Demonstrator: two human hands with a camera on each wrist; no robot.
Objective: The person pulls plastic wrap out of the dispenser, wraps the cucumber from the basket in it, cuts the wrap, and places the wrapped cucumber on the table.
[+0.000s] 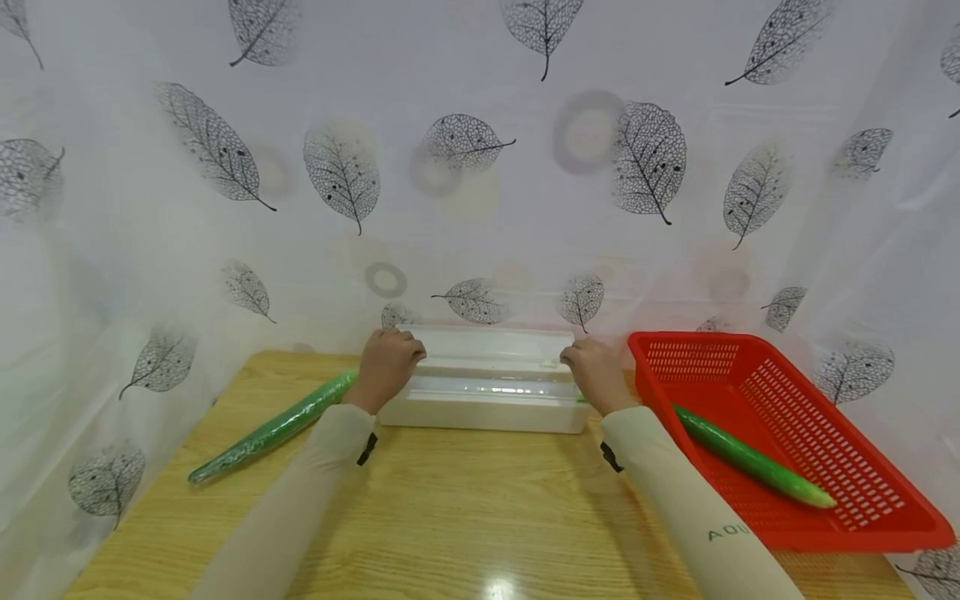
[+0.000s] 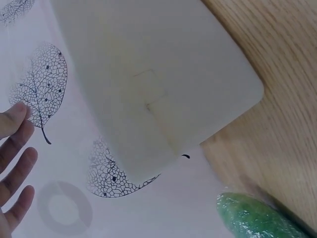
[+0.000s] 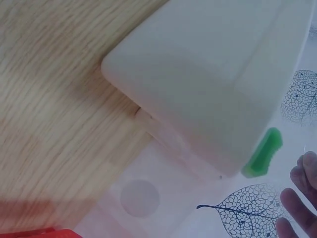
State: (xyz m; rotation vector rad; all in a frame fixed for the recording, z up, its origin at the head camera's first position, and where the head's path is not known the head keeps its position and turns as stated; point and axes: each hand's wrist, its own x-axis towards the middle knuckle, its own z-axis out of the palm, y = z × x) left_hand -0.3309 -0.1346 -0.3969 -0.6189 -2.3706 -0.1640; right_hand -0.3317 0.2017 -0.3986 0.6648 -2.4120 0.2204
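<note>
Here, wooden table (image 1: 465, 517) (leaf-print curtain (image 1: 480, 167) behind)

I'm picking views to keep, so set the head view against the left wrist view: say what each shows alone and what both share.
Only the head view shows both hands, left and right, at the ends of the white box, plus the red basket holding a cucumber. Only the left wrist view shows the box's end face close up and the left hand's straight fingers. Both show the wrapped cucumber on the wooden table, and the leaf-print sheet.
</note>
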